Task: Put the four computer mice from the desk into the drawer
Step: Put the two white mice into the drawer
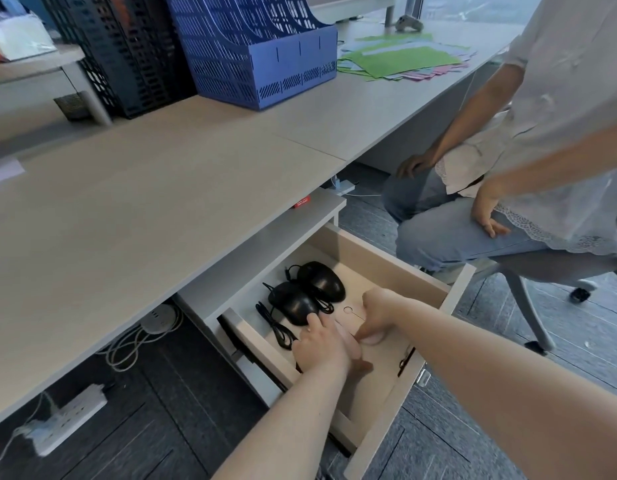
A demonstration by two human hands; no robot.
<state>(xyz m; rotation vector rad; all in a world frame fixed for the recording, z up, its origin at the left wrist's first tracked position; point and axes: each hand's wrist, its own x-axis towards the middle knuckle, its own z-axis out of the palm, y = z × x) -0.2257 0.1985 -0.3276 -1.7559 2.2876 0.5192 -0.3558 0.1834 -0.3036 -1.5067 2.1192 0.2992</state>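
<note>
The drawer (452, 292) under the desk (134, 209) is pulled out. Two black wired mice lie side by side at its back, the farther one (322, 280) and the nearer one (293, 303), with their cables (277, 329) bunched along the left wall. My left hand (322, 346) lies low inside the drawer, fingers stretched out, thumb touching the nearer black mouse. My right hand (380, 315) is curled just to its right, fingertips pressed on a small pale rounded mouse (373, 338) on the drawer floor, mostly hidden by both hands. No mouse shows on the desk.
A second person sits on an office chair (529, 271) right of the drawer, knees close to its far corner. Blue (265, 57) and black (127, 53) file racks and coloured papers (404, 58) stand at the back of the desk. Power strips (69, 422) and cables lie on the floor.
</note>
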